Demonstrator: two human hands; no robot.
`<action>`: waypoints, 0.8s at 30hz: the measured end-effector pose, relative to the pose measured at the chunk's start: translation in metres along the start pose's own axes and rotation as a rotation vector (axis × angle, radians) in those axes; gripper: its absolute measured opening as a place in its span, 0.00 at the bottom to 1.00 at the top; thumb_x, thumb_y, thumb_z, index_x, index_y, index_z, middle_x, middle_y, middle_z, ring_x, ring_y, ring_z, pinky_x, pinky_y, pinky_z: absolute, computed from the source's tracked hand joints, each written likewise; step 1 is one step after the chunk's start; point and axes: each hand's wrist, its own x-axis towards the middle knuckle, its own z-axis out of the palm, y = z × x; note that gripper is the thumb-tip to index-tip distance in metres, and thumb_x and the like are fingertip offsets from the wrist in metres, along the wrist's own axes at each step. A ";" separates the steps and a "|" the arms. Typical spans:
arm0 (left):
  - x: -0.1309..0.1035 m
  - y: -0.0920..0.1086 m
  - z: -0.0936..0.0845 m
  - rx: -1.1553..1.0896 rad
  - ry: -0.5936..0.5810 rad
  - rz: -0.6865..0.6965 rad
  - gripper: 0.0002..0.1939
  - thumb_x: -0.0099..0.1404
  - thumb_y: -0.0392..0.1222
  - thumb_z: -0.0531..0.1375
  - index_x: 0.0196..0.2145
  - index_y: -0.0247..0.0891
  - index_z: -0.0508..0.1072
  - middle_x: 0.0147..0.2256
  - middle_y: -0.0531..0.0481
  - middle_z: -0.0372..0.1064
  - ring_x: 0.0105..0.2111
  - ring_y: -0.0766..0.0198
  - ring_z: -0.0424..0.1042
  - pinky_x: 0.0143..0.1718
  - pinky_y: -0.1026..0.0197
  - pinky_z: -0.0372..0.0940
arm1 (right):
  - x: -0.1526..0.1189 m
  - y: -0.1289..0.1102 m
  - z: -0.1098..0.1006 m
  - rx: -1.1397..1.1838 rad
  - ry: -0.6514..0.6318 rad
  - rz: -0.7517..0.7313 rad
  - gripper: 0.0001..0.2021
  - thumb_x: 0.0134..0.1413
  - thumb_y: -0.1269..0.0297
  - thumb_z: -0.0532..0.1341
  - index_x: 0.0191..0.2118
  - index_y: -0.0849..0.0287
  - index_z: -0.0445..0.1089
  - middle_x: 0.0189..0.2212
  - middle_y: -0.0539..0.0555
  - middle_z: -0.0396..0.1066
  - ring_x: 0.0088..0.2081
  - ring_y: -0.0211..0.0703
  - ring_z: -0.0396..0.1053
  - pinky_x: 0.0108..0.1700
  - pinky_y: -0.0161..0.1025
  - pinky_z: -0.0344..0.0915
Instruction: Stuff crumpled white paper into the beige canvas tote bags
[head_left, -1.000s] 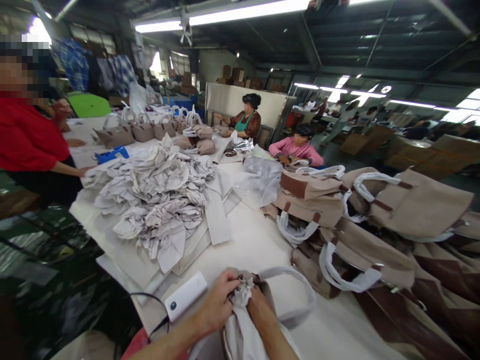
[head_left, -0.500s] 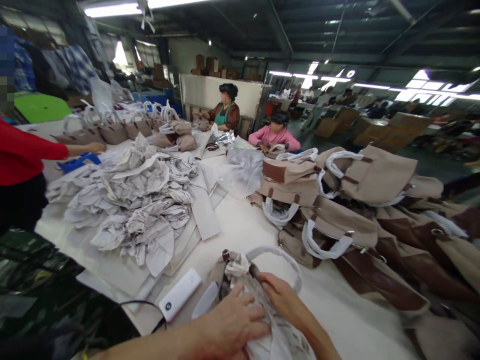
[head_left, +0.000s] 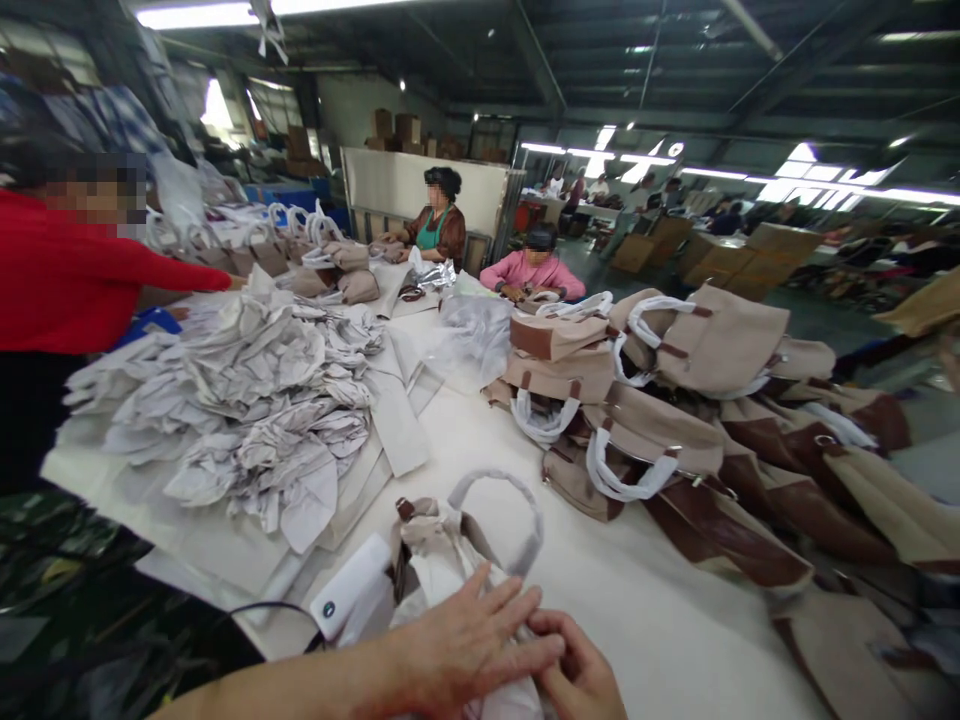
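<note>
A beige handbag (head_left: 439,545) with a white-wrapped handle (head_left: 499,490) lies on the white table (head_left: 660,620) right in front of me, its mouth stuffed with crumpled paper. My left hand (head_left: 469,640) lies flat on the bag's body, fingers spread. Just to the right and below, my right hand (head_left: 581,670) has its fingers curled against the bag's lower edge, partly under the left hand. Whether it grips the fabric is hidden.
A white power bank (head_left: 349,598) with a black cable lies left of the bag. A heap of crumpled paper (head_left: 247,400) covers the left half of the table. Several beige and brown bags (head_left: 675,420) are piled on the right. A person in red (head_left: 67,290) stands at left; two seated workers (head_left: 480,250) are farther back.
My hands left the bag's stuffed mouth and slid down its body toward me; the left one now lies flat on it. The view has shifted, and the person in red leans over the table.
</note>
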 end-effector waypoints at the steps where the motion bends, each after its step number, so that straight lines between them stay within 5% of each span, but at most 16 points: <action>1: -0.001 -0.005 0.006 -0.012 0.001 -0.005 0.59 0.53 0.48 0.70 0.71 0.37 0.40 0.68 0.23 0.47 0.66 0.32 0.55 0.59 0.32 0.59 | 0.002 -0.008 0.007 0.118 -0.039 0.007 0.21 0.53 0.43 0.66 0.42 0.56 0.76 0.44 0.57 0.78 0.49 0.53 0.74 0.54 0.43 0.69; 3: -0.005 -0.015 0.018 -0.061 0.010 -0.030 0.61 0.48 0.50 0.71 0.71 0.37 0.41 0.64 0.25 0.56 0.58 0.34 0.64 0.53 0.38 0.65 | 0.008 -0.018 0.020 0.369 -0.096 0.082 0.21 0.49 0.44 0.69 0.41 0.56 0.76 0.44 0.56 0.79 0.51 0.51 0.73 0.56 0.42 0.67; 6: -0.015 -0.029 0.033 -0.155 0.024 -0.014 0.57 0.48 0.52 0.69 0.69 0.35 0.46 0.55 0.33 0.68 0.48 0.43 0.71 0.49 0.45 0.67 | 0.017 -0.017 0.031 0.575 -0.135 0.227 0.21 0.41 0.44 0.73 0.36 0.56 0.77 0.36 0.56 0.80 0.44 0.52 0.76 0.47 0.43 0.71; 13: -0.023 -0.044 0.039 -0.152 0.144 -0.005 0.43 0.50 0.54 0.68 0.59 0.37 0.59 0.51 0.37 0.70 0.46 0.45 0.71 0.50 0.47 0.66 | 0.034 -0.008 0.037 -0.058 -0.153 -0.180 0.14 0.48 0.54 0.65 0.38 0.55 0.76 0.38 0.58 0.78 0.42 0.55 0.75 0.47 0.48 0.71; 19: -0.017 -0.056 0.021 -0.141 0.143 -0.072 0.34 0.53 0.53 0.67 0.53 0.37 0.63 0.47 0.41 0.71 0.44 0.49 0.72 0.51 0.50 0.64 | 0.065 0.006 0.051 -0.314 -0.017 -0.086 0.14 0.47 0.52 0.64 0.38 0.52 0.77 0.38 0.57 0.80 0.44 0.58 0.76 0.49 0.51 0.73; 24: -0.008 -0.060 0.009 -0.089 0.063 -0.203 0.22 0.59 0.48 0.64 0.48 0.40 0.66 0.42 0.45 0.72 0.41 0.51 0.72 0.48 0.51 0.63 | 0.068 0.024 0.048 -0.401 0.079 -0.063 0.23 0.49 0.52 0.59 0.48 0.57 0.76 0.48 0.62 0.78 0.50 0.61 0.75 0.58 0.53 0.68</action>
